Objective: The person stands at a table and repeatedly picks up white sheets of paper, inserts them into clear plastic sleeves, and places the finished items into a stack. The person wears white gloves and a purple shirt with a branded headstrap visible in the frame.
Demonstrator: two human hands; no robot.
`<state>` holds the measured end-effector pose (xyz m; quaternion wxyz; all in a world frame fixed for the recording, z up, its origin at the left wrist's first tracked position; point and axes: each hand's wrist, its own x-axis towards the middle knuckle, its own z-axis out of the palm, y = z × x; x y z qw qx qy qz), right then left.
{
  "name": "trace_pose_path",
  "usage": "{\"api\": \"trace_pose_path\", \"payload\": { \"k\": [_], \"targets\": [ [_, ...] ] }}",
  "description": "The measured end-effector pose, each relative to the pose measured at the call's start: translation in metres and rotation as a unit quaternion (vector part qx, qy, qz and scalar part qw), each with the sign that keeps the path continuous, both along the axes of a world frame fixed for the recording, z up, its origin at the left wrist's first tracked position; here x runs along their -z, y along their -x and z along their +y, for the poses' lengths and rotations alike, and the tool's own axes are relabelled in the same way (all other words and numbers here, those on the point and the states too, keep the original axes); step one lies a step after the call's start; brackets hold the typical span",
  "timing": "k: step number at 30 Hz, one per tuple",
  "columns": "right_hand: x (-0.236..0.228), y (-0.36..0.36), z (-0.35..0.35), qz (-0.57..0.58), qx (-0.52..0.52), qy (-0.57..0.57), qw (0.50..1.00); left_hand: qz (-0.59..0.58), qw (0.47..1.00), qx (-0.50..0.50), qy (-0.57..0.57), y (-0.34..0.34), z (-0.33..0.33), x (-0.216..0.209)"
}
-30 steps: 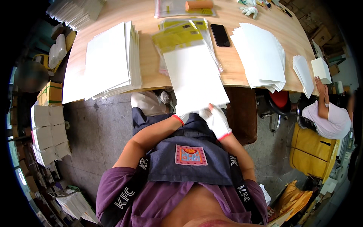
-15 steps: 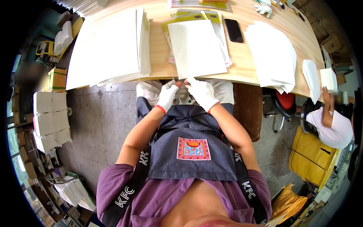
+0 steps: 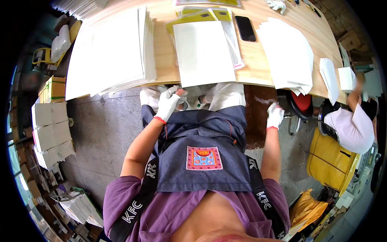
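A white sheet (image 3: 204,54) lies in front of me on the wooden table, over clear plastic sleeves with yellow-green parts (image 3: 193,17). My left hand (image 3: 166,104), in a white glove with a red cuff, is just below the table's front edge, by the sheet's lower left corner. Its fingers are pinched together; what they hold, if anything, is hidden. Off to the right, past my knee, my gloved right hand (image 3: 275,116) is blurred. A thin whitish, see-through wisp (image 3: 264,100) shows beside its fingertips; I cannot tell whether it is held.
A tall stack of white sheets (image 3: 109,52) covers the table's left side. A black phone (image 3: 245,28) and fanned white sheets (image 3: 285,56) lie to the right. A red-seated stool (image 3: 301,104) stands below the edge. Another person (image 3: 350,127) sits at far right.
My right hand has left the table's front edge and swung right, away from my left hand. The whitish wisp now shows near it. My left hand remains by the edge.
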<state>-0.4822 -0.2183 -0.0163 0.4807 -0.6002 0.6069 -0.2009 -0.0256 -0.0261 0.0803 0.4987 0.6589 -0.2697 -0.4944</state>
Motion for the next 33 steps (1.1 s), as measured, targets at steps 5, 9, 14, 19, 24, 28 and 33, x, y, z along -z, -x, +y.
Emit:
{"api": "trace_pose_path", "payload": {
  "k": [5,9,14,19,24,28,33],
  "targets": [
    [0.035,0.058,0.052,0.477,-0.435,0.063,0.761,-0.536,0.83,-0.022,0.152,-0.013,0.001,0.049],
    [-0.102,-0.127,0.037,0.182,-0.214,0.27,0.921,-0.636,0.734,0.057,0.231,-0.012,-0.011,0.037],
    [-0.095,-0.199,0.01,0.109,-0.272,0.566,0.771,-0.616,0.746,0.076,0.242,-0.017,-0.015,0.02],
    [-0.088,-0.211,0.027,0.023,-0.15,0.158,0.976,-0.054,0.981,-0.168,0.077,-0.006,0.006,0.041],
    [-0.072,-0.207,0.034,0.007,-0.075,0.137,0.988,0.254,0.938,-0.201,0.124,-0.014,0.006,0.045],
    [-0.06,-0.216,0.034,-0.27,-0.099,-0.089,0.954,-0.078,0.976,-0.123,0.161,-0.01,0.004,-0.051],
    [-0.129,-0.305,0.056,-0.355,-0.152,-0.177,0.905,-0.357,0.898,-0.182,0.181,-0.07,0.061,-0.116]
  ]
}}
